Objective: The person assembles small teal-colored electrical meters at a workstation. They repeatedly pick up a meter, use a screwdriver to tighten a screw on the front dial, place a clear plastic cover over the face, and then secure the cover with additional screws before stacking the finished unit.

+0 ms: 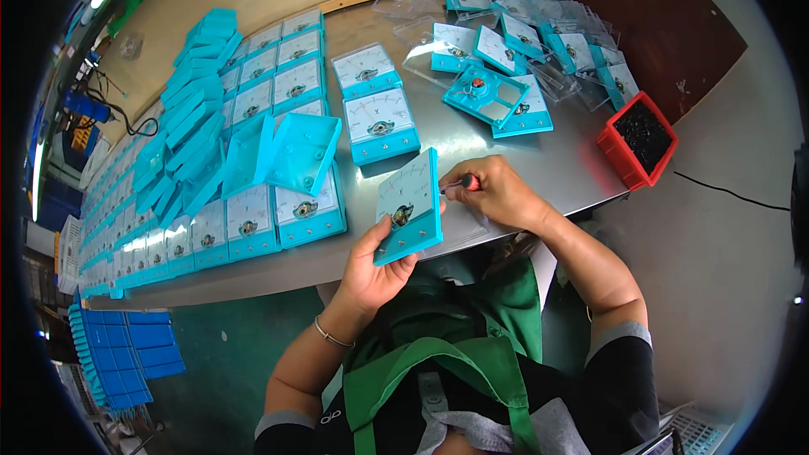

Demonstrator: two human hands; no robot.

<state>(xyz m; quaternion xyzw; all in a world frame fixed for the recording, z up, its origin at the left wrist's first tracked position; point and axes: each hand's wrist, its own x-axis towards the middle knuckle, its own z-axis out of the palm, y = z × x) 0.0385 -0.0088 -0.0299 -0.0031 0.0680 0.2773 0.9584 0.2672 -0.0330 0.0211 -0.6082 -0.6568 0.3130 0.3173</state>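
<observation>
My left hand is closed on the lower edge of a teal meter with a white dial face. The meter is tilted up on edge over the front of the table, its dial turned to the left. Behind it, my right hand grips a screwdriver with a red and black handle end. The screwdriver points at the meter's back; its tip is hidden. Just beyond, two more meters lie face up. A teal meter frame lies back side up on other meters to the right.
Rows of finished-looking meters fill the table's left, with open teal covers heaped on them. Loose meters and clear plastic covers are piled at the far right. A red bin of small black parts stands at the right edge. Blue crates are below left.
</observation>
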